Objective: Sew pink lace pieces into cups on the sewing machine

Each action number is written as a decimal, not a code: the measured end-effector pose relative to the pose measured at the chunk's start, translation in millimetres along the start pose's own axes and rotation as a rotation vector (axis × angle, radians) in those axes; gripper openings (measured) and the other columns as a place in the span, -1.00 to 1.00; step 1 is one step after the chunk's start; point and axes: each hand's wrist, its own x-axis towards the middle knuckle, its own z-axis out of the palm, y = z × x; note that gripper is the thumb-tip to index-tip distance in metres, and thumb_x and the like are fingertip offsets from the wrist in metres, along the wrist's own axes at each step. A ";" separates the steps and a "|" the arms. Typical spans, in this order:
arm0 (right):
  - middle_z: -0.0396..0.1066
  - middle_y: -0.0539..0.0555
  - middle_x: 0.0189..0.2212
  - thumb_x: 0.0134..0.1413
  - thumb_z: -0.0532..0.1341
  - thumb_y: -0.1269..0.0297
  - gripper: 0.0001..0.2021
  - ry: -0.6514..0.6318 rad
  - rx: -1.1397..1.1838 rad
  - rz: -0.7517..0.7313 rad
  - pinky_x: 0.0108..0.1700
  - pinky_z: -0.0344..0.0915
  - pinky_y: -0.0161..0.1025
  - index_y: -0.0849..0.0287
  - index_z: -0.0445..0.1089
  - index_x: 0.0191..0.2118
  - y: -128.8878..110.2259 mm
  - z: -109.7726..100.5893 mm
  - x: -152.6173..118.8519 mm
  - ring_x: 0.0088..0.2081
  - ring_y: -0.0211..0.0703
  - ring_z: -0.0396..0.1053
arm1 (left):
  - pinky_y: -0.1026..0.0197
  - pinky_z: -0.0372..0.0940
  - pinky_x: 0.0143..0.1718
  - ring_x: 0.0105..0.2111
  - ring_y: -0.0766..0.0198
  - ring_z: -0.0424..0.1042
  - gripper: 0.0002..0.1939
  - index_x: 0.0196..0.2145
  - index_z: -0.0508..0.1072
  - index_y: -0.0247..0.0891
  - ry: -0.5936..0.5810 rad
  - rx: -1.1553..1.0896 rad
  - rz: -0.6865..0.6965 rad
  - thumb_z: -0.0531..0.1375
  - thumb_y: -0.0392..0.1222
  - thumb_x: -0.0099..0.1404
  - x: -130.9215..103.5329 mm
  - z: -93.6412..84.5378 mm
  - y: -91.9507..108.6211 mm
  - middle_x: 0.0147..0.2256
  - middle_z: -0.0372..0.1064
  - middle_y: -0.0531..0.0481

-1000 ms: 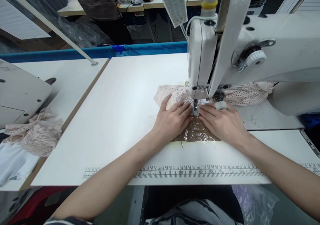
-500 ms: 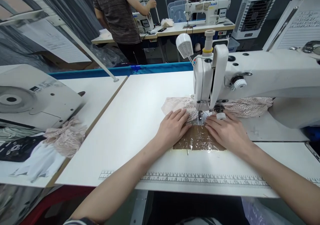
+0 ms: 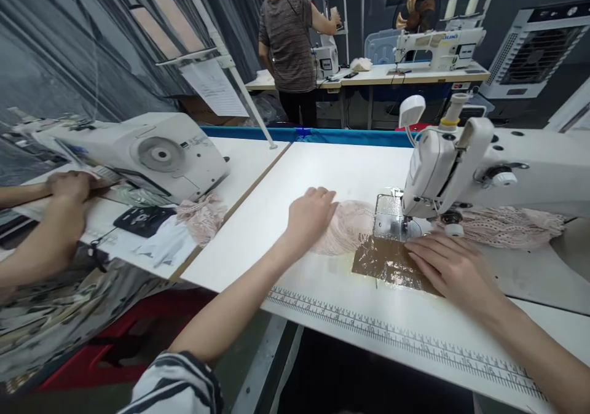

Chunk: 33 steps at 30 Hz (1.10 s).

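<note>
A piece of pale pink lace fabric (image 3: pixel 349 226) lies on the white table, left of the sewing machine's (image 3: pixel 442 174) needle. My left hand (image 3: pixel 311 217) is at its left edge, fingers bent and drawn together over the fabric; the fingertips are partly hidden. Just right of the presser foot (image 3: pixel 407 226), my right hand (image 3: pixel 456 269) rests with fingers stretched out, over the right part of a brown taped patch (image 3: pixel 385 260). The metal needle plate (image 3: pixel 388 216) shows bare. More pink lace (image 3: pixel 511 226) lies under the machine arm.
A ruler strip (image 3: pixel 369 328) runs along the table's front edge. At the left, a co-worker's hands (image 3: pixel 71 187) are at another sewing machine (image 3: pixel 161 150), near black, white and pink fabric pieces. Behind, a person (image 3: pixel 288 42) stands at a further table.
My left hand has moved left with the lace, away from the needle, uncovering the metal plate. My right hand stays near the presser foot. The view has turned left, bringing the co-worker's hands into sight.
</note>
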 end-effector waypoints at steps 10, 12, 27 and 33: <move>0.55 0.08 -0.18 0.12 0.22 0.50 -0.77 0.017 -0.019 -0.183 -0.08 0.47 -0.11 0.20 0.50 -0.11 -14.0 0.6 4.7 -0.15 -0.11 0.50 | 0.01 0.03 0.19 0.18 0.09 0.17 -0.60 0.13 0.28 -0.16 0.013 -0.089 0.089 -0.03 0.00 0.42 28.5 45.3 -50.7 0.17 0.23 -0.10; 0.55 0.09 -0.17 0.14 0.21 0.49 -0.78 -0.012 -0.059 -0.185 -0.09 0.47 -0.10 0.20 0.50 -0.11 -11.4 -3.9 5.7 -0.15 -0.10 0.50 | -0.02 -0.09 0.24 0.20 0.06 0.13 -0.61 0.09 0.32 -0.18 0.011 -0.070 0.068 0.01 -0.02 0.39 39.6 41.5 -76.5 0.18 0.21 -0.13; 0.50 0.02 -0.07 0.23 0.12 0.32 -0.72 -0.044 -0.134 -0.006 -0.05 0.39 -0.07 0.11 0.41 0.02 7.2 -24.6 -51.8 -0.09 -0.05 0.46 | -0.08 0.01 0.23 0.28 0.00 0.02 -0.48 0.24 0.17 -0.22 -0.100 -0.093 -0.091 -0.17 0.02 0.44 11.6 47.4 -114.1 0.30 0.01 -0.15; 0.48 0.02 -0.04 0.23 0.12 0.27 -0.70 -0.018 -0.056 0.043 0.00 0.35 -0.03 0.08 0.40 0.04 11.4 -16.6 -59.8 -0.06 -0.01 0.44 | 0.00 -0.09 0.29 0.31 0.11 -0.05 -0.46 0.27 0.13 -0.17 -0.120 -0.093 -0.057 -0.19 0.05 0.45 19.4 57.6 -120.8 0.31 -0.03 -0.04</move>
